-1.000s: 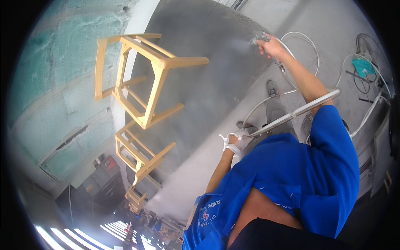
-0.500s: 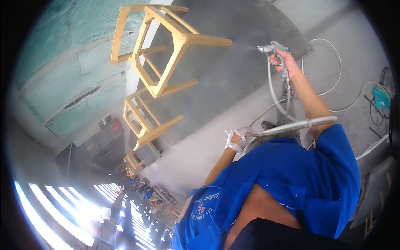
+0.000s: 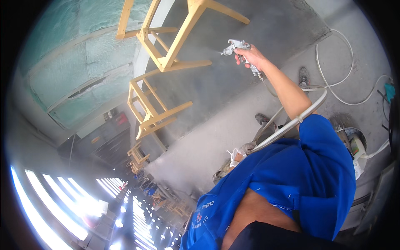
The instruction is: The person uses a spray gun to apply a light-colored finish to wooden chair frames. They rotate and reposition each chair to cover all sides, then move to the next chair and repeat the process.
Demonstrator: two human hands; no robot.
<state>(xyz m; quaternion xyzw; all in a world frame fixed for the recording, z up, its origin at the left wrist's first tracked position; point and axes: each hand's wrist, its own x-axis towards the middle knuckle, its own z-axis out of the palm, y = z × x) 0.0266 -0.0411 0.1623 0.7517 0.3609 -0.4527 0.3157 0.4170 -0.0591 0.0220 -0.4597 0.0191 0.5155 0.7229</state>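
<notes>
My right hand point(image 3: 250, 56) is stretched out and shut on a silver spray gun point(image 3: 234, 45). Its nozzle points at a pale wooden chair frame point(image 3: 166, 46), and a faint mist hangs between them. A second, similar chair frame point(image 3: 151, 109) stands just behind the first. My left hand point(image 3: 236, 156), in a white glove, is close to my blue shirt and grips a grey hose point(image 3: 291, 123) that loops across my right arm. The shirt hides part of that hand.
The chair frames stand on a grey, dusty floor point(image 3: 233, 96) in front of a greenish wall point(image 3: 71, 62). White hoses point(image 3: 346, 93) curl on the floor near a bucket point(image 3: 352, 141). More wooden frames point(image 3: 137, 156) stand in a row further back.
My right hand has carried the spray gun closer to the nearest chair frame. My left hand has drawn in toward my body, still on the hose.
</notes>
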